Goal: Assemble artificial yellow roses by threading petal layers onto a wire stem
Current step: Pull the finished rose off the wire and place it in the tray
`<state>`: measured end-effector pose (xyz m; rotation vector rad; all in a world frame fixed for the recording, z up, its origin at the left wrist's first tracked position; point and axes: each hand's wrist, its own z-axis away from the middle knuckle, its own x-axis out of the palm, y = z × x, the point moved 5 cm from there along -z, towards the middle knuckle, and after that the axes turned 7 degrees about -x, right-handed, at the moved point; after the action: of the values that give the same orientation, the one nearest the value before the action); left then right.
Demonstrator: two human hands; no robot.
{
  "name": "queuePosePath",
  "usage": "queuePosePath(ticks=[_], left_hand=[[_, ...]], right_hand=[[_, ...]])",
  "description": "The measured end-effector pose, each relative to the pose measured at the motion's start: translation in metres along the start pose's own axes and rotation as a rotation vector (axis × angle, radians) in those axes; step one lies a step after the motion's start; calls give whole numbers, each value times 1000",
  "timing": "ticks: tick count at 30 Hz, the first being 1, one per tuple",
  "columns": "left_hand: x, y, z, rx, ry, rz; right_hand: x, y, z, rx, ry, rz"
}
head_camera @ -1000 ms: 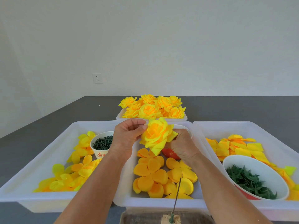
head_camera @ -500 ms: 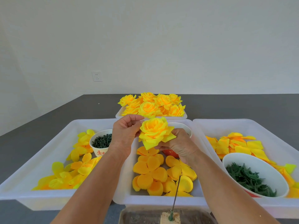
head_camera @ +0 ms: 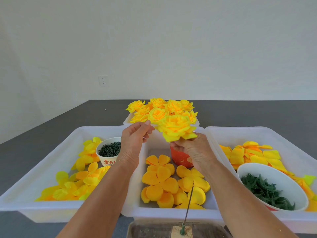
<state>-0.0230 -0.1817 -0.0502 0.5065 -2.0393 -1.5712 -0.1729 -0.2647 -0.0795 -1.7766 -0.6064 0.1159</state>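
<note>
A finished yellow rose [head_camera: 176,127] is held up above the middle white tray [head_camera: 171,213], in front of the back tray of roses. My right hand [head_camera: 193,152] pinches it from underneath at its base. My left hand [head_camera: 133,141] is just left of the rose, its fingertips at the edge of the outer petals, gripping nothing that I can see. Flat orange-yellow petal layers [head_camera: 159,182] lie in the middle tray. A thin wire stem [head_camera: 189,201] stands bare in a foam block [head_camera: 176,233] at the bottom edge.
A small tray at the back [head_camera: 127,121] holds several finished roses [head_camera: 161,108]. The left tray [head_camera: 51,162] has yellow petals and a paper cup of dark green pieces [head_camera: 109,149]. The right tray [head_camera: 291,145] has petals and a white bowl of green leaves [head_camera: 267,189]. A red cup [head_camera: 180,158] sits behind my right hand.
Both hands lifted the rose up and away from me, toward the back tray. My left fingers, which pinched the petals earlier, now only reach their edge.
</note>
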Motion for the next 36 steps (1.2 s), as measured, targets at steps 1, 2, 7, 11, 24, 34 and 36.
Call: queuePosePath(ticks=[1, 2, 7, 11, 24, 34, 36], left_hand=[[0, 0, 0, 6, -4, -6], [0, 1, 1, 13, -7, -11], [2, 4, 4, 104, -51, -67], [8, 4, 6, 188, -96, -214], [4, 3, 0, 237, 15, -336], [6, 3, 1, 219, -54, -248], [5, 3, 1, 204, -43, -214]], right_hand=[[1, 1, 0, 24, -12, -41], [2, 2, 0, 47, -30, -54], [4, 5, 1, 114, -64, -26], [4, 5, 2, 134, -63, -5], [6, 0, 6, 117, -87, 3], [6, -2, 4, -2, -126, 148], [6, 0, 4, 8, -125, 121]])
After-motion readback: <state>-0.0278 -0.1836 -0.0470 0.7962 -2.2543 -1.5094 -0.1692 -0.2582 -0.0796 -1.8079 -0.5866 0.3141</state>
